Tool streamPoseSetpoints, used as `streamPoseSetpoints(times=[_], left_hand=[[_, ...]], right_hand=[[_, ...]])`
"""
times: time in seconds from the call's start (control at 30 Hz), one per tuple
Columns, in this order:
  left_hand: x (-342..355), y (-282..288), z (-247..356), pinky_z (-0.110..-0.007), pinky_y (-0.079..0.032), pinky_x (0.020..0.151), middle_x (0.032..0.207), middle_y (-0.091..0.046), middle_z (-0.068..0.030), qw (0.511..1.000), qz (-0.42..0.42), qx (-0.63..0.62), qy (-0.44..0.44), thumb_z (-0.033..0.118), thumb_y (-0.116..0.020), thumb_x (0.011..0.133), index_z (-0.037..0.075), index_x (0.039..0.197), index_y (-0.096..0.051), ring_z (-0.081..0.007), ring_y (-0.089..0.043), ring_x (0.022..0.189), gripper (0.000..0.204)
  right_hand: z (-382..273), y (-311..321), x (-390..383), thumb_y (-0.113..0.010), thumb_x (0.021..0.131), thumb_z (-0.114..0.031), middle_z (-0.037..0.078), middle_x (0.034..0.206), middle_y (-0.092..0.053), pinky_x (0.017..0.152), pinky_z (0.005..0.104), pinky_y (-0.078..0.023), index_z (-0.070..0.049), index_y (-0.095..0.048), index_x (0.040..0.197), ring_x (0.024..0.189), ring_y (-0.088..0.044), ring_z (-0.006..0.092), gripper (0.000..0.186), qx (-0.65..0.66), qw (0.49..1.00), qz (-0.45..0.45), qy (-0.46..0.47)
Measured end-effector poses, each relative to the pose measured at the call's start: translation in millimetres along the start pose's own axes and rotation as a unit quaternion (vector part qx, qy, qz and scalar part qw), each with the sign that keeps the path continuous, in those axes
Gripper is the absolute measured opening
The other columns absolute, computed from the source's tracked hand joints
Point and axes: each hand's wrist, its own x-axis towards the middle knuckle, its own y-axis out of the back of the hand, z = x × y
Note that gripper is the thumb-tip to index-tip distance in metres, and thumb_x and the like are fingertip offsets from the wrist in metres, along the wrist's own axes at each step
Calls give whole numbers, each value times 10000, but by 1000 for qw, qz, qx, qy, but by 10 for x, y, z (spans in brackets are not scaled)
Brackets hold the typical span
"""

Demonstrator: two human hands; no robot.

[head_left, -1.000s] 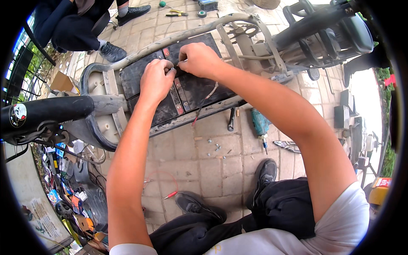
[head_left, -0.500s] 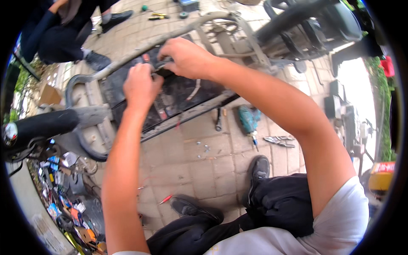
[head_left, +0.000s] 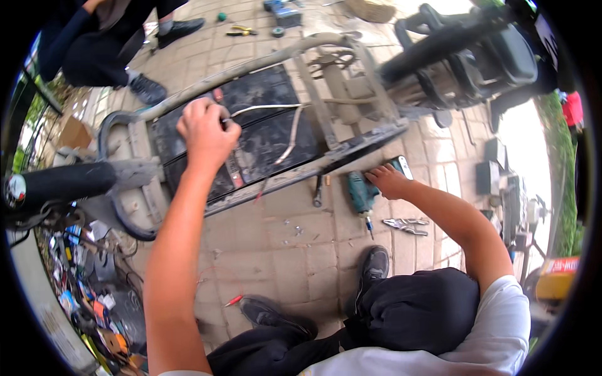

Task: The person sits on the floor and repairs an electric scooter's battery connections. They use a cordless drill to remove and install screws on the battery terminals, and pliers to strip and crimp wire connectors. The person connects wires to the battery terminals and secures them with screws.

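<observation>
My left hand (head_left: 210,133) is closed over the black batteries (head_left: 263,88) in the frame of an electric scooter, pinching the end of a white cable (head_left: 266,106) at a battery terminal; a dark bit shows between thumb and fingers. Over on the right, my right hand (head_left: 387,182) lies on the handle of a teal cordless drill (head_left: 360,193), its fingers curled across it. The drill rests on the paving, bit pointing toward me. Just below it are silver pliers (head_left: 406,225). A black-handled tool (head_left: 318,191) lies left of the drill.
Small screws (head_left: 293,229) are scattered on the paving, with a red probe (head_left: 233,301) near my shoe. Assorted parts (head_left: 103,307) are piled at lower left. Another person (head_left: 100,56) crouches at upper left, near yellow-handled pliers (head_left: 241,30). The scooter's wheel (head_left: 63,182) stands left.
My right hand has left the battery terminal and moved right and toward me, onto the drill. My left hand has stayed at the terminal. The white cable across the batteries is now uncovered.
</observation>
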Motion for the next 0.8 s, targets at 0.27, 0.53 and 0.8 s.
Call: streamPoseSetpoints(times=[0.27,0.53,0.8], left_hand=[[-94,17,19,-461,-334,958,1039,-551,-56,999,28,-29,32,104,-680,634,85,756,-608,-273,-491,1120,143],[-59,2,82,-575,-231,1078,1121,-536,-89,996,-8,-53,72,97,-669,648,66,765,-604,-309,-420,1265,137],[-65,33,47,-657,-151,1105,1220,-520,-108,991,-38,-67,107,136,-663,688,63,796,-638,-365,-364,1320,133]], right_hand=[[-299,749,-233,-632,715,-95,164,1029,-616,831,450,-510,-28,-611,998,965,-619,361,291,104,979,-173,34],[-1011,2712,-1081,-826,736,-156,128,1067,-673,814,351,-538,-37,-633,1148,925,-668,214,470,508,860,-23,41],[-1174,3606,-495,-752,811,-127,82,1001,-668,797,331,-527,-19,-621,1131,898,-617,175,363,518,853,64,31]])
